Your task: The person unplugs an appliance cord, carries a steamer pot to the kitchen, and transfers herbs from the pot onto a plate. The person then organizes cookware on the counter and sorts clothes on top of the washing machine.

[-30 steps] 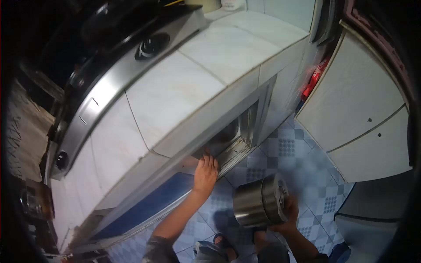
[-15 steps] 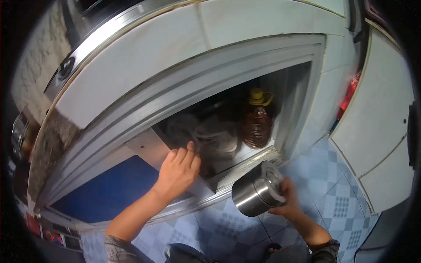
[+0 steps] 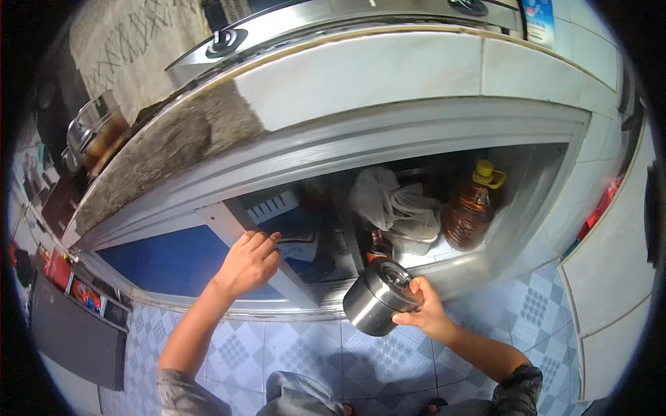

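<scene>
My left hand (image 3: 250,262) has its fingers curled over the upright metal edge of a sliding cabinet door (image 3: 270,277) with a blue panel. In my right hand is a stainless steel canister (image 3: 378,299), gripped at its lidded end and tilted in front of the cabinet opening. Just behind the canister, inside the cabinet, stands a dark bottle (image 3: 379,246), partly hidden. A large oil bottle (image 3: 468,215) with a yellow cap is farther right, beside crumpled clear plastic bags (image 3: 395,201). A white slotted item (image 3: 272,206) lies behind my left hand.
Above the cabinet runs a white tiled counter front (image 3: 361,80) with a metal stove edge and knob (image 3: 225,43). A glass pot (image 3: 97,132) stands at the counter's left end. Below is a blue-grey tiled floor (image 3: 298,347); a pale cabinet (image 3: 610,256) stands right.
The door has slid left with my left hand, widening the opening and exposing more of the inside. The canister stays in my right hand. The view has shifted.
</scene>
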`<action>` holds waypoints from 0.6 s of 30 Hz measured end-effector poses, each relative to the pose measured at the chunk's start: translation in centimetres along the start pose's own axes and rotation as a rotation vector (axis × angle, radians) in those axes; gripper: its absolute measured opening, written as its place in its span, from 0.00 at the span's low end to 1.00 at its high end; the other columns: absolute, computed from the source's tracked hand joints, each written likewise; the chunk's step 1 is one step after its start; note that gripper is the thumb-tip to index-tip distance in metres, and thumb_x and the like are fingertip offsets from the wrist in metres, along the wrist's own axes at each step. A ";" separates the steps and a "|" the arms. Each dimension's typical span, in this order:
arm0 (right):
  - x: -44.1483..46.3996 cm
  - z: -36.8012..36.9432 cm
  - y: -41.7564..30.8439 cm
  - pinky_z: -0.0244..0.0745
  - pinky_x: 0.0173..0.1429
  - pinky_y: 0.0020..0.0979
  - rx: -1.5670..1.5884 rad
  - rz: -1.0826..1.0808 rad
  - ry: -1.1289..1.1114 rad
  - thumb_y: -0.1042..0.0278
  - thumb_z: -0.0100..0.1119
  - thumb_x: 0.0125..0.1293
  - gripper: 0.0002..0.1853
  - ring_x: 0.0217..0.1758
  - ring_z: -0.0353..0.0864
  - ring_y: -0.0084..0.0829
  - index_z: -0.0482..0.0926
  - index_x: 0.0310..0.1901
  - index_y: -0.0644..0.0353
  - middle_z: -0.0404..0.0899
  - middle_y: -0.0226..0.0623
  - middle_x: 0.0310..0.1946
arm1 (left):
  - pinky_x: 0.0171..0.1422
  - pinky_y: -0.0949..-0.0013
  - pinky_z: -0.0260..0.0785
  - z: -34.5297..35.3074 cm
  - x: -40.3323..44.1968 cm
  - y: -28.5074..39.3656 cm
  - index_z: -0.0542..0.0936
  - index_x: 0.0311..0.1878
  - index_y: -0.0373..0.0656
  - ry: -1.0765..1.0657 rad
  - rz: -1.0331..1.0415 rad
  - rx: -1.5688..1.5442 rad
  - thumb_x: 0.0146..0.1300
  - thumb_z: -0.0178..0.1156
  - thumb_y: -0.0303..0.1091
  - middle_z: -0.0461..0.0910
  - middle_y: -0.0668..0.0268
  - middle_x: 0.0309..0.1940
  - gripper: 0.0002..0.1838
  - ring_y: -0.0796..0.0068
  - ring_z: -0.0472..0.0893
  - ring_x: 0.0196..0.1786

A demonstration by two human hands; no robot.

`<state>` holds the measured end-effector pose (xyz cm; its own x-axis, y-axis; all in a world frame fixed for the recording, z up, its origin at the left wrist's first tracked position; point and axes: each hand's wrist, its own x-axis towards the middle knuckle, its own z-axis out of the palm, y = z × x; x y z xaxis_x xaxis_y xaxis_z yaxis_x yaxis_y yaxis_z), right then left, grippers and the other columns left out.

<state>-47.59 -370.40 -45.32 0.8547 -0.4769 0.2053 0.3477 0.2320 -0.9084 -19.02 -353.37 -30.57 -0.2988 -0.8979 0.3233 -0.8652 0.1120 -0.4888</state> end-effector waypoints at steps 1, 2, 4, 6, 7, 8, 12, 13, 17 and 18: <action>0.3 0.4 0.2 0.73 0.47 0.27 0.014 0.012 -0.008 0.80 0.67 0.44 0.28 0.44 0.73 0.23 0.53 0.36 0.54 0.71 0.36 0.40 | 0.45 0.66 0.63 -0.1 -0.6 -0.2 0.75 0.28 0.41 -0.021 -0.009 0.005 0.38 0.62 0.27 0.74 0.60 0.45 0.10 0.68 0.72 0.40; 0.8 1.5 0.5 0.73 0.46 0.26 0.048 0.030 -0.021 0.81 0.68 0.44 0.28 0.44 0.73 0.23 0.54 0.35 0.53 0.71 0.35 0.40 | 0.45 0.66 0.63 -0.2 -1.9 -0.7 0.75 0.28 0.41 -0.017 -0.026 0.005 0.38 0.62 0.27 0.74 0.60 0.45 0.10 0.68 0.72 0.40; 1.8 2.5 0.9 0.73 0.46 0.26 0.006 0.021 -0.051 0.81 0.68 0.44 0.28 0.44 0.73 0.23 0.54 0.35 0.53 0.71 0.35 0.40 | 0.46 0.67 0.63 0.0 -2.8 -1.2 0.74 0.27 0.41 -0.042 -0.055 0.020 0.37 0.62 0.28 0.75 0.62 0.41 0.10 0.69 0.71 0.39; 3.2 4.1 0.9 0.73 0.45 0.26 -0.059 0.005 -0.107 0.81 0.68 0.44 0.28 0.45 0.72 0.23 0.54 0.35 0.53 0.70 0.35 0.40 | 0.46 0.67 0.63 0.0 -4.3 -1.7 0.74 0.25 0.41 -0.060 -0.092 0.035 0.37 0.62 0.28 0.74 0.63 0.37 0.09 0.68 0.71 0.38; 4.1 5.0 0.9 0.74 0.46 0.26 -0.085 -0.011 -0.125 0.80 0.69 0.43 0.28 0.46 0.70 0.23 0.54 0.35 0.53 0.68 0.33 0.40 | 0.46 0.67 0.62 -0.1 -4.9 -2.0 0.73 0.24 0.41 -0.088 -0.119 0.047 0.37 0.61 0.28 0.73 0.64 0.32 0.08 0.68 0.70 0.37; 5.0 5.8 0.9 0.74 0.46 0.26 -0.085 -0.016 -0.120 0.80 0.69 0.42 0.29 0.46 0.69 0.23 0.55 0.35 0.53 0.67 0.33 0.40 | 0.46 0.67 0.62 -0.1 -5.2 -2.2 0.73 0.24 0.41 -0.090 -0.128 0.050 0.37 0.61 0.28 0.73 0.64 0.32 0.08 0.68 0.70 0.37; 10.3 8.3 2.2 0.68 0.44 0.24 -0.260 -0.121 -0.047 0.72 0.74 0.36 0.29 0.43 0.61 0.22 0.59 0.34 0.54 0.58 0.29 0.35 | 0.44 0.66 0.62 -0.2 -6.4 -2.7 0.71 0.22 0.42 -0.071 -0.226 0.118 0.39 0.59 0.29 0.67 0.65 0.25 0.07 0.67 0.68 0.33; 12.0 8.7 2.3 0.66 0.45 0.25 -0.444 -0.180 -0.019 0.69 0.75 0.34 0.30 0.42 0.60 0.22 0.60 0.33 0.55 0.57 0.29 0.34 | 0.44 0.66 0.61 -0.2 -6.7 -2.8 0.71 0.21 0.42 -0.075 -0.250 0.137 0.39 0.59 0.29 0.66 0.65 0.24 0.06 0.67 0.68 0.33; 18.5 13.7 -0.5 0.65 0.46 0.30 -0.524 -0.255 0.039 0.58 0.75 0.30 0.34 0.40 0.67 0.32 0.66 0.38 0.63 0.64 0.40 0.37 | 0.44 0.66 0.61 0.1 -8.1 -3.4 0.71 0.21 0.42 -0.063 -0.329 0.132 0.40 0.59 0.30 0.67 0.65 0.24 0.06 0.66 0.68 0.34; 20.9 14.5 0.5 0.66 0.46 0.33 -0.700 -0.377 0.165 0.56 0.75 0.30 0.36 0.41 0.68 0.36 0.67 0.40 0.65 0.67 0.42 0.36 | 0.44 0.67 0.61 -0.1 -8.4 -3.5 0.71 0.21 0.42 -0.069 -0.342 0.132 0.40 0.58 0.29 0.68 0.65 0.24 0.05 0.67 0.68 0.34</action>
<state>-23.99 -367.99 -36.25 0.6414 -0.5486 0.5363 0.2323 -0.5274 -0.8172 -13.50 -346.20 -31.53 0.0300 -0.9010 0.4328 -0.8495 -0.2511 -0.4639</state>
